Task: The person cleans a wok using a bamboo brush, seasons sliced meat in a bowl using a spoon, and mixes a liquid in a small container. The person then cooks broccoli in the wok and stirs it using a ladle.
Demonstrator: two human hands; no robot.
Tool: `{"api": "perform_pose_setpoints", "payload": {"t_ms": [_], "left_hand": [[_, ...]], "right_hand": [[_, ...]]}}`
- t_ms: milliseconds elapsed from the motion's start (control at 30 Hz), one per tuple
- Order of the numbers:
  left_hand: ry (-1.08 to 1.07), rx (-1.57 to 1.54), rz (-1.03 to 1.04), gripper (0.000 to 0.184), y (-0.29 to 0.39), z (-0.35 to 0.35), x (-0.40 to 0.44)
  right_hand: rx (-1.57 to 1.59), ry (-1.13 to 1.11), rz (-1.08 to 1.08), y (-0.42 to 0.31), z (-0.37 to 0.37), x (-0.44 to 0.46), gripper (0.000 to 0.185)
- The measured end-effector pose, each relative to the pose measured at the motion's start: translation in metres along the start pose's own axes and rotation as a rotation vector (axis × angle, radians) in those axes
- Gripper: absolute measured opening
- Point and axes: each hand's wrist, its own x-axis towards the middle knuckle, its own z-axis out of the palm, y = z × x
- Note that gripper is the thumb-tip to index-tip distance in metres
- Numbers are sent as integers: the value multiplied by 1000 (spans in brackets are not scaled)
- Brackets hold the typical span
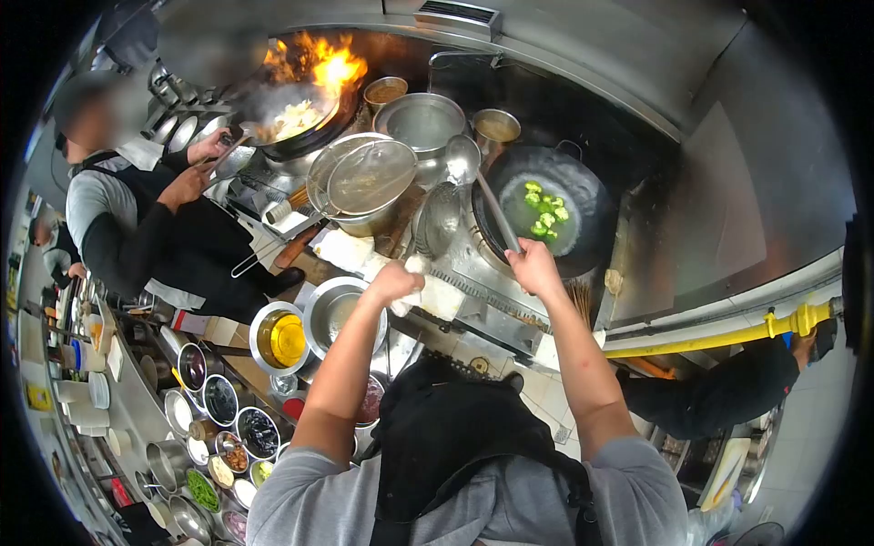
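Note:
My right hand [533,267] is closed round the handle of a long metal ladle [494,207], whose bowl is raised at the left rim of a dark wok [583,255]. Green broccoli pieces [546,217] lie in liquid in that wok. My left hand [393,284] grips a white cloth [416,276] at the front edge of the stove. Left of the wok are a perforated skimmer [440,218] and a round strainer [371,178] resting over a pot.
At the left a co-worker [137,200] handles a wok [309,123] with tall flames behind it. Bowls of yellow liquid [288,338] and several ingredients [220,400] stand at lower left. A yellow pipe [719,338] and another person [719,391] are at the right.

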Motion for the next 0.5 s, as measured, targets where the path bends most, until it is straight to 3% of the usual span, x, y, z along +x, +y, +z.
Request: {"api": "perform_pose_setpoints", "payload": {"t_ms": [67, 167, 233, 267, 300, 400, 500], "left_hand": [[67, 118, -3, 64, 25, 1, -30], [152, 133, 53, 67, 2, 24, -36], [189, -72, 32, 61, -11, 31, -37], [133, -320, 15, 57, -20, 35, -37], [126, -312, 22, 57, -26, 38, -38], [38, -812, -104, 33, -30, 42, -46], [-444, -1274, -172, 35, -124, 73, 13]], "right_hand": [[-272, 250, -237, 9, 3, -12, 38], [-211, 341, -203, -4, 7, -38, 42], [-224, 378, -229, 3, 8, -45, 42], [-164, 380, -226, 3, 9, -51, 42], [-103, 384, -223, 4, 10, -57, 41], [-27, 446, -285, 42, 21, -59, 36], [96, 412, -162, 55, 18, -77, 32]]}}
